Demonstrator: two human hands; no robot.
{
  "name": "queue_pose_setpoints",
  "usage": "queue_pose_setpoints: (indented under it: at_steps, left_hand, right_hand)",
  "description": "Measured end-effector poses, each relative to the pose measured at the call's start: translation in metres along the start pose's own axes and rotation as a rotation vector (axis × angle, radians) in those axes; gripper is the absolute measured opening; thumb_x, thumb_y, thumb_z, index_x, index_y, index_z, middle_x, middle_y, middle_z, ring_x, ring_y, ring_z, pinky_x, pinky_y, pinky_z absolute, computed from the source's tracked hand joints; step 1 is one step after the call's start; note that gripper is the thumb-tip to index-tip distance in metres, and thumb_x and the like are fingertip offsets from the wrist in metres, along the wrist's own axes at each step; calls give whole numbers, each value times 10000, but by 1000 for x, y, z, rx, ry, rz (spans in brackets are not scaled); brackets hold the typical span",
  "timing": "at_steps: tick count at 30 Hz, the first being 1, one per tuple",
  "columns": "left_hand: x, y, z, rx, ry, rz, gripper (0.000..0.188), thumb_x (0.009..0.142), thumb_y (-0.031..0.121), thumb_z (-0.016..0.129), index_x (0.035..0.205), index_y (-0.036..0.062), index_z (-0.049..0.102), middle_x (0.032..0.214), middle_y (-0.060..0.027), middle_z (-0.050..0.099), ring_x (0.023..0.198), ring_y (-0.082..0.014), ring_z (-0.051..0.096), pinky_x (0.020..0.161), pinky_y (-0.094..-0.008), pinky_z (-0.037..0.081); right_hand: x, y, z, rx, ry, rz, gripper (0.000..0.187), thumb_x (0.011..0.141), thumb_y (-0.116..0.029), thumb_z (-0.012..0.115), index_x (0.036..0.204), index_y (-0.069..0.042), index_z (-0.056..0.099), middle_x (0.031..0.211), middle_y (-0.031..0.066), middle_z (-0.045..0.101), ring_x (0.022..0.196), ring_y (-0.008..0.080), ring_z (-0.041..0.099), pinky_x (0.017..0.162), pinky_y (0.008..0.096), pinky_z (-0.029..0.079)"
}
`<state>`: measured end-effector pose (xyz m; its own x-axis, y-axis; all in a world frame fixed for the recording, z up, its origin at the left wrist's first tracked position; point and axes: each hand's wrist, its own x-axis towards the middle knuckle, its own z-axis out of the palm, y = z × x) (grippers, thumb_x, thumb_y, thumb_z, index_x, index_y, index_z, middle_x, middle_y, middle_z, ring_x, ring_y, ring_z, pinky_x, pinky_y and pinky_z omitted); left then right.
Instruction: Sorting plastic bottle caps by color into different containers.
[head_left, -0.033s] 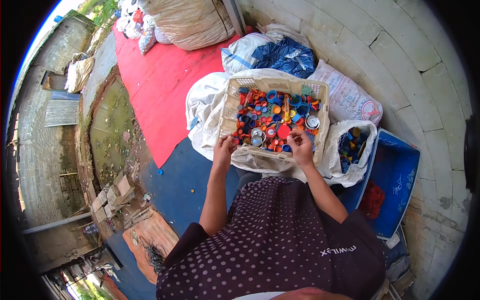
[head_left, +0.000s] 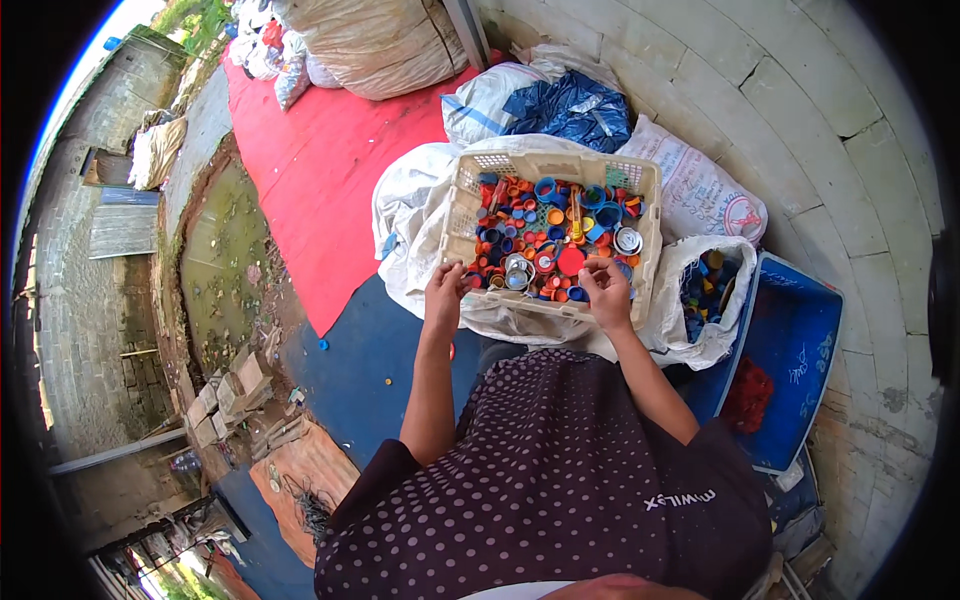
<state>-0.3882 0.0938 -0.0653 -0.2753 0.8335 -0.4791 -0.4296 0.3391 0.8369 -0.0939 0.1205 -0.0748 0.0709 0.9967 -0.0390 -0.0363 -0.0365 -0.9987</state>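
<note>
A cream plastic crate [head_left: 455, 222] full of small bottle caps and lids in red, blue, orange and yellow rests in front of me. My left hand [head_left: 445, 288] is at its near left corner, fingers curled together, with a bit of red at the fingertips; I cannot make out what it holds. Over the near right side, my right hand [head_left: 607, 290] has thumb and fingers pinched. Beside those fingertips is a flat round red lid [head_left: 571, 262]; whether they grip it is unclear. A small red-and-white piece [head_left: 452, 350] shows beside my left forearm.
White sacking [head_left: 408, 200] lies under the crate. To its right stand an open white sack [head_left: 733, 335] of caps and a blue bin [head_left: 795, 350] with red stuff inside. Filled sacks [head_left: 690, 180] lean along the block wall [head_left: 840, 110]. Red sheeting [head_left: 310, 180] covers ground at the left.
The small red-and-white piece now shows beside my left forearm, where it was not visible before. Otherwise the view has shifted slightly, and both hands keep nearly the same places and shapes.
</note>
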Motion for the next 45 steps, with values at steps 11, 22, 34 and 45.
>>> queue_pose_setpoints:
  at_steps: [11, 22, 34, 45]
  left_hand:
    - [106, 48, -1, 520, -313, -134, 260, 915, 246, 656, 1097, 65, 614, 764, 50, 536, 482, -11, 337, 418, -197, 256]
    - [193, -35, 56, 837, -576, -28, 278, 860, 325, 699, 963, 67, 699, 777, -6, 665, 656, -102, 579, 581, -281, 448]
    - [213, -72, 93, 1741, -701, 381, 294, 843, 231, 616, 1130, 181, 649, 1131, -83, 664, 1034, -299, 638, 797, -465, 537]
    - [205, -76, 91, 1707, -588, 308, 155, 831, 233, 639, 970, 164, 647, 987, -110, 692, 952, -329, 657, 761, -475, 537]
  right_hand:
    - [-14, 5, 48, 29, 345, 109, 134, 875, -41, 672, 989, -24, 604, 841, -22, 582, 697, 39, 497, 627, 193, 426]
    - [-61, -7, 84, 107, 652, 154, 123, 883, -26, 659, 995, -15, 609, 781, -14, 576, 666, 43, 503, 583, 195, 413]
    - [-102, -9, 104, -25, 795, 165, 113, 879, -22, 671, 976, -27, 613, 795, -23, 584, 678, 32, 486, 611, 182, 406]
    - [-108, -2, 80, 11, 737, 230, 108, 881, -15, 663, 978, -19, 616, 775, -23, 576, 689, 32, 497, 616, 177, 411]
